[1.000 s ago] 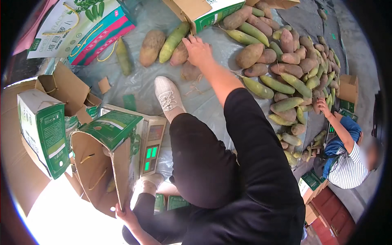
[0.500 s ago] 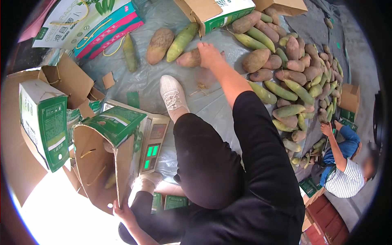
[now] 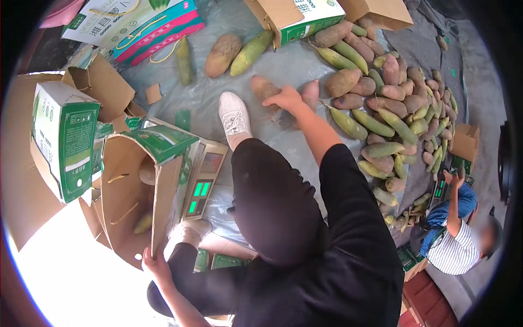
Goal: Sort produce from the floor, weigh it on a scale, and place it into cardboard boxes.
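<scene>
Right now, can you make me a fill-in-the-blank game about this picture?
1. The left hand grips the open box, which is made of ____.
2. The right hand touches a reddish-brown root, and that arm's sleeve is coloured ____.
3. The near scale's display glows ____.
4. The co-worker's shirt is patterned with ____.

Missing words: cardboard; black; green; stripes.

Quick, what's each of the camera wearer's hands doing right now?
Left hand: closed on the lower edge of an open cardboard box.
Right hand: closed on one end of a reddish-brown root vegetable.
</scene>
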`<state>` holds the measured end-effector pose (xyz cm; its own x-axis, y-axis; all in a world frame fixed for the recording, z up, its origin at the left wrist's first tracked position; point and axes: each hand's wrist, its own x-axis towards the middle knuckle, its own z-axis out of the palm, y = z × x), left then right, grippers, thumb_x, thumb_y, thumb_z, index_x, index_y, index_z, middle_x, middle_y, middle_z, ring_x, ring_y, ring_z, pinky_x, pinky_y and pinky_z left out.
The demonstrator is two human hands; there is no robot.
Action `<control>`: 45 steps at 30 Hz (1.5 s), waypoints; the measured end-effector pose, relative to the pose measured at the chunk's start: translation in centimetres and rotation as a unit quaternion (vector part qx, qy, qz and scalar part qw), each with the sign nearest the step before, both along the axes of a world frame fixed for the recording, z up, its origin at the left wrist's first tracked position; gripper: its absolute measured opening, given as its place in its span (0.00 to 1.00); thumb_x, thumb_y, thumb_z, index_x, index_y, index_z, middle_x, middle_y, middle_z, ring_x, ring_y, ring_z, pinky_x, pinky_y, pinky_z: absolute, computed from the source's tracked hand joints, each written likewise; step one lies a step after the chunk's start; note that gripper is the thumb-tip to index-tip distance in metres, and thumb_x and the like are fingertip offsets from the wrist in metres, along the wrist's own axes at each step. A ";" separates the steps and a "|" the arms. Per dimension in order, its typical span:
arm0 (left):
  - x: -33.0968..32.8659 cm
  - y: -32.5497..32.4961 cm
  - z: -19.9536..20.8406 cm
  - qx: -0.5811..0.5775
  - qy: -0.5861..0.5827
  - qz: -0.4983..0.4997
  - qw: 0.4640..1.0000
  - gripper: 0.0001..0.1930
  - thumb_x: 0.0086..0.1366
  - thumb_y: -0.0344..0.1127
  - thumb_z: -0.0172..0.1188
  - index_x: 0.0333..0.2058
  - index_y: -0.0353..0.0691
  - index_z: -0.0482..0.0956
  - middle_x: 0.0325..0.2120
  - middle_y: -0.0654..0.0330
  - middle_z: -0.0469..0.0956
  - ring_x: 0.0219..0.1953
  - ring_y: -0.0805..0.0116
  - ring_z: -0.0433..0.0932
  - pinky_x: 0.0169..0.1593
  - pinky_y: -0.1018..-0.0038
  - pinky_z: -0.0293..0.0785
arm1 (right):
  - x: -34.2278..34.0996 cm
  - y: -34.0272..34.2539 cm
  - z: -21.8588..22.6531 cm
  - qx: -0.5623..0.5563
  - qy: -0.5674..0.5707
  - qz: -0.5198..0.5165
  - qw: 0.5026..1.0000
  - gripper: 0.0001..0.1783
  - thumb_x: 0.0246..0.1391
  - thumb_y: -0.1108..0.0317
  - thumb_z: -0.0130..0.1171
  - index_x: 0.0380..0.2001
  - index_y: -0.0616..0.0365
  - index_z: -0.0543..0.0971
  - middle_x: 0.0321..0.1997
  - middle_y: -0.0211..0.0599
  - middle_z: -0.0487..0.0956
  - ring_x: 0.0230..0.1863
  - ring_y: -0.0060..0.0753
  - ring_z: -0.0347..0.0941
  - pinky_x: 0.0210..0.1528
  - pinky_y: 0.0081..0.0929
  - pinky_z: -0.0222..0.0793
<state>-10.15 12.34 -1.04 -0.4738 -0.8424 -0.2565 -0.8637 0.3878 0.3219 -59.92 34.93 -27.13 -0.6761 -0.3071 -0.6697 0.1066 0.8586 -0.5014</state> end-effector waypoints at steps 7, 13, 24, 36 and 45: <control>0.3 0.3 0.4 -0.020 -0.006 -0.015 1.000 0.07 0.54 0.28 0.57 0.33 0.33 0.77 0.27 0.52 0.77 0.29 0.56 0.76 0.35 0.68 0.70 | 7.0 6.5 3.8 -0.245 -0.370 -0.228 0.866 0.29 0.39 0.46 0.65 0.42 0.51 0.74 0.40 0.30 0.75 0.39 0.26 0.70 0.41 0.26 0.65; 0.8 0.8 -0.3 -0.076 -0.009 -0.013 0.997 0.10 0.53 0.31 0.58 0.34 0.36 0.78 0.28 0.52 0.77 0.32 0.55 0.77 0.37 0.66 0.70 | 8.8 10.0 9.2 -0.421 -0.418 -0.268 0.759 0.23 0.46 0.51 0.60 0.42 0.50 0.73 0.41 0.30 0.75 0.42 0.29 0.69 0.41 0.32 0.65; 0.3 1.8 1.1 -0.037 -0.041 -0.056 0.997 0.09 0.54 0.32 0.57 0.36 0.42 0.78 0.31 0.55 0.77 0.35 0.53 0.76 0.38 0.64 0.71 | 6.6 3.8 23.1 -0.490 -0.321 -0.083 0.806 0.26 0.45 0.54 0.58 0.46 0.56 0.73 0.43 0.32 0.77 0.44 0.29 0.72 0.43 0.32 0.67; 0.7 2.5 1.8 -0.081 -0.028 -0.077 0.993 0.09 0.54 0.34 0.54 0.34 0.47 0.80 0.30 0.58 0.78 0.36 0.56 0.77 0.37 0.63 0.72 | 14.8 -15.1 37.6 -0.311 -0.062 0.367 0.875 0.33 0.32 0.55 0.67 0.42 0.65 0.76 0.39 0.37 0.77 0.40 0.28 0.70 0.43 0.24 0.64; 0.7 2.4 1.9 -0.056 -0.038 -0.082 0.994 0.10 0.54 0.34 0.56 0.37 0.48 0.79 0.33 0.60 0.78 0.38 0.56 0.76 0.39 0.63 0.72 | 21.3 -22.1 33.5 -0.118 0.085 0.552 0.821 0.36 0.22 0.49 0.68 0.33 0.69 0.79 0.36 0.48 0.78 0.38 0.40 0.75 0.38 0.30 0.69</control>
